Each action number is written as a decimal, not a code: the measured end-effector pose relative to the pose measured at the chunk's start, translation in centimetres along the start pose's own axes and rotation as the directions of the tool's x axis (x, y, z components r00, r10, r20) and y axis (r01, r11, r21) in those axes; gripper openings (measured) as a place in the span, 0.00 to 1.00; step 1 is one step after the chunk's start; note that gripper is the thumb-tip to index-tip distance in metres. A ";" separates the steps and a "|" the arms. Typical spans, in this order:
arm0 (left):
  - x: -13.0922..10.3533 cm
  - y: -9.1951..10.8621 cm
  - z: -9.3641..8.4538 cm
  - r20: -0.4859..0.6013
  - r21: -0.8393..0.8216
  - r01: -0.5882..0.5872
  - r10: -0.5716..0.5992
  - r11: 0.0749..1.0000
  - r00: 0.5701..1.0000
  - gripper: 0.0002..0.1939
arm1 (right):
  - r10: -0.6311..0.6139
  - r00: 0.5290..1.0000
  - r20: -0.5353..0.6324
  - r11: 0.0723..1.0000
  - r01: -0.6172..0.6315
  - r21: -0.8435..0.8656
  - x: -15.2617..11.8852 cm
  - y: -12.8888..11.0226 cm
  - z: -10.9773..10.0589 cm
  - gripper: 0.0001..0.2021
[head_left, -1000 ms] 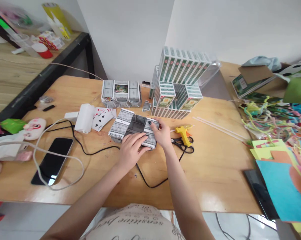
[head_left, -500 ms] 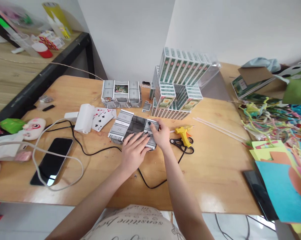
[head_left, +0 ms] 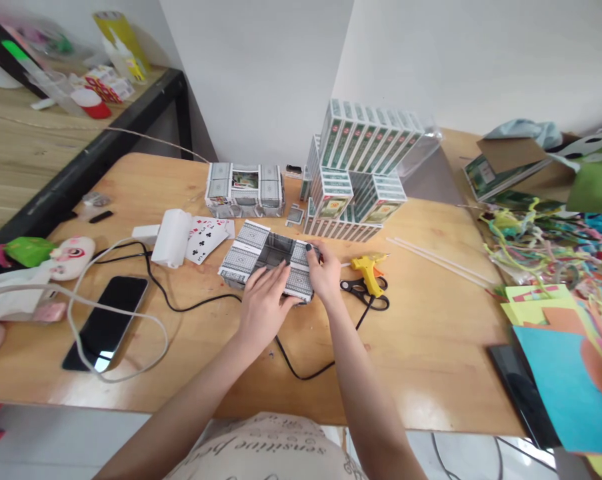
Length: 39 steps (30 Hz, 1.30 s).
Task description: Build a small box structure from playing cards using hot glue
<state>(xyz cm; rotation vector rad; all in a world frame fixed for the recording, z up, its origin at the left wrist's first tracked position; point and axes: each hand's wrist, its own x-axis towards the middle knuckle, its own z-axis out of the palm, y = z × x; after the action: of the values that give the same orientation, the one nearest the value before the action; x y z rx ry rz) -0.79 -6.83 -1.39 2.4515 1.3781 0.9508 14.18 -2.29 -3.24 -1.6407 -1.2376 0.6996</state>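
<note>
In front of me lies a box covered in playing cards (head_left: 241, 259), grey-patterned backs outward, with a dark recessed middle. My left hand (head_left: 263, 300) rests over its near edge, fingers stretched out close together and touching the middle and right panel. At the right end, my right hand (head_left: 325, 270) grips the box, thumb on top and the other fingers partly hidden behind it. A similar card-covered box (head_left: 245, 193) stands farther back. Just right of my right hand are a yellow glue gun (head_left: 369, 272) and black-handled scissors (head_left: 353, 287).
Stacked card packs (head_left: 365, 137) rise at the back. Loose playing cards (head_left: 205, 241), a white charger block (head_left: 172, 238) and a phone (head_left: 105, 323) lie left, amid cables. Two white sticks (head_left: 438, 260) and coloured paper (head_left: 565, 380) are at right. A black cord (head_left: 301, 375) curves near my wrists.
My left hand's fingers have drawn slightly left and closer together, uncovering more of the right panel. My right thumb has shifted right along the top. The box stays in nearly the same place.
</note>
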 end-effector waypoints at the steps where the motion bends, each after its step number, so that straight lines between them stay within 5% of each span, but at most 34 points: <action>1: 0.2 0.0 -0.1 0.028 0.003 0.020 -0.020 1.000 0.999 0.29 | 0.009 1.000 -0.005 1.000 -0.009 0.009 0.0 0.1 0.0 0.14; 7: 1.1 0.2 -0.6 0.110 -0.063 0.114 -0.107 0.991 0.988 0.28 | 0.012 1.000 0.000 0.998 -0.012 0.064 -0.3 -0.1 -0.3 0.15; 26: 0.4 0.6 0.0 -0.030 -0.145 0.122 -0.127 0.982 0.991 0.25 | 0.015 0.999 -0.031 0.999 -0.014 0.036 -0.4 -0.3 0.1 0.16; 39: -1.2 0.5 -0.4 -0.082 -0.073 -0.050 0.044 0.996 0.996 0.19 | -0.075 0.995 0.070 0.997 0.076 -0.006 0.1 0.0 -0.4 0.16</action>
<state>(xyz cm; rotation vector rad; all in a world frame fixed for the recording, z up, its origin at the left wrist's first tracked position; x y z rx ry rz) -1.12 -8.12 -1.38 2.4255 1.2894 1.1025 14.58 -2.31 -3.11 -1.5795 -1.3470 0.7099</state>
